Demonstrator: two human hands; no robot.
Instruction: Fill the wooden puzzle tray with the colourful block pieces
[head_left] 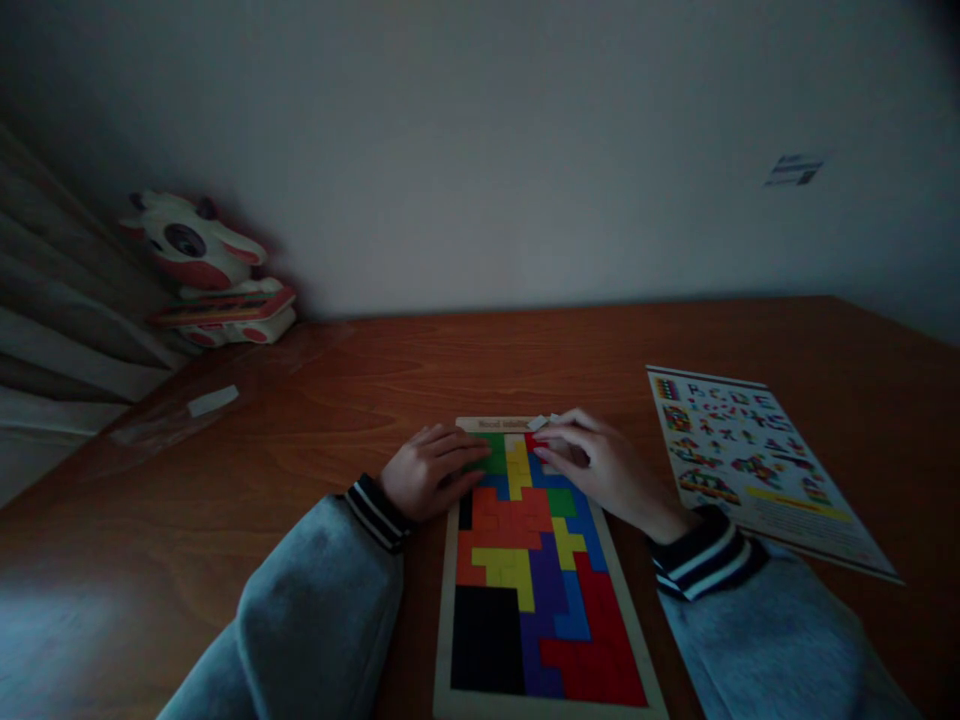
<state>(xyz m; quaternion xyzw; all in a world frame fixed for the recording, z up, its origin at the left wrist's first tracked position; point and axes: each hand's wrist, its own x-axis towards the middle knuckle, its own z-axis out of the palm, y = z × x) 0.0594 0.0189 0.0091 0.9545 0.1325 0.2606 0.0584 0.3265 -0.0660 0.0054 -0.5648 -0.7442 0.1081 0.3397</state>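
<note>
A wooden puzzle tray point(447, 640) lies on the table in front of me, filled with coloured block pieces in red, yellow, blue, purple, green and black. My left hand point(429, 472) rests flat on the tray's upper left corner, fingers spread over a green piece point(495, 458). My right hand point(600, 468) sits at the upper right corner, its fingertips pressing on a red piece point(534, 441) near the tray's top edge. Neither hand lifts anything. Both sleeves are grey with striped cuffs.
A printed pattern sheet point(750, 462) lies to the right of the tray. A cow-shaped toy point(206, 268) stands at the far left by the wall. A small white strip point(213, 401) lies on the table's left side. A curtain hangs at the left.
</note>
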